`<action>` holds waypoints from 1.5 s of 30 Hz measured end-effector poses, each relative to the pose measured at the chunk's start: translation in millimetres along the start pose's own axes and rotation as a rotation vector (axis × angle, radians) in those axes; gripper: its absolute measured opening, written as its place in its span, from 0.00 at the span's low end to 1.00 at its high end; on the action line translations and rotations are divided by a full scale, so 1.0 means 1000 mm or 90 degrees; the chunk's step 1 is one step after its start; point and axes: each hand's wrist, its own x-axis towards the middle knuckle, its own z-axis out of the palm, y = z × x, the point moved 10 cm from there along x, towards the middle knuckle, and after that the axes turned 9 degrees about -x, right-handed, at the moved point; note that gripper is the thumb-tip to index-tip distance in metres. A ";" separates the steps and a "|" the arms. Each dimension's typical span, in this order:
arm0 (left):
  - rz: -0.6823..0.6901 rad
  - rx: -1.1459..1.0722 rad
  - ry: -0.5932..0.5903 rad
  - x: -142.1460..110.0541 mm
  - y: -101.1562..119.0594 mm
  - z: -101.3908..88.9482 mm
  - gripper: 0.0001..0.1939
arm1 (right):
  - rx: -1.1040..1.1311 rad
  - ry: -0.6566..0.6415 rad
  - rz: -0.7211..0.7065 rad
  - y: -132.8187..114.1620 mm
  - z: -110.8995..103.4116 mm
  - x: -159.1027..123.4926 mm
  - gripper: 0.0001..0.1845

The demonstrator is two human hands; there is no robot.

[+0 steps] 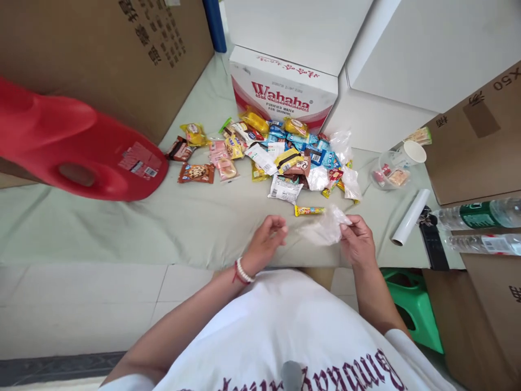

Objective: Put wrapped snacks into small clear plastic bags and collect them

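My right hand (360, 243) pinches the edge of a thin clear plastic bag (325, 228) between thumb and fingers. The bag hangs crumpled to the left, above the cloth near the table's front edge. Left of it, my left hand (266, 241) is loosely curled, with a gap between thumb and fingers and nothing visible in it. Just behind the bag lies a small yellow snack stick (309, 210). Beyond that is a pile of wrapped snacks, including a white packet (285, 189), a brown cookie packet (196, 174) and a blue packet (315, 156).
A Wahaba-style white and red carton, printed Wahaha (280, 89), stands behind the pile. A red jug (101, 146) lies at left. On the right are a clear bowl (378, 168), a paper cup (414, 152), a white roll (411, 217) and plastic bottles (476, 215). Cardboard boxes (480, 136) flank the table.
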 end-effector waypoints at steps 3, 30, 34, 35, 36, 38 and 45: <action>-0.052 -0.038 -0.102 0.014 -0.012 0.037 0.24 | 0.076 -0.004 0.038 0.006 0.024 -0.017 0.18; -0.029 -0.227 0.101 0.001 0.005 -0.044 0.23 | -0.147 -0.243 -0.017 -0.010 0.021 -0.019 0.16; 0.018 0.002 -0.090 -0.006 0.049 -0.008 0.20 | -0.157 -0.266 -0.118 -0.041 0.052 -0.003 0.20; 0.033 0.066 -0.146 -0.010 0.060 0.004 0.20 | -0.141 -0.315 -0.137 -0.047 0.072 -0.003 0.22; 0.048 0.122 -0.189 -0.013 0.070 0.013 0.20 | -0.122 -0.384 -0.142 -0.049 0.096 -0.006 0.24; 0.063 0.171 -0.213 -0.012 0.085 0.015 0.20 | -0.072 -0.487 -0.107 -0.047 0.137 -0.013 0.22; -0.089 -0.360 -0.055 0.014 0.031 -0.048 0.18 | 0.205 -0.209 0.218 0.013 0.154 -0.003 0.23</action>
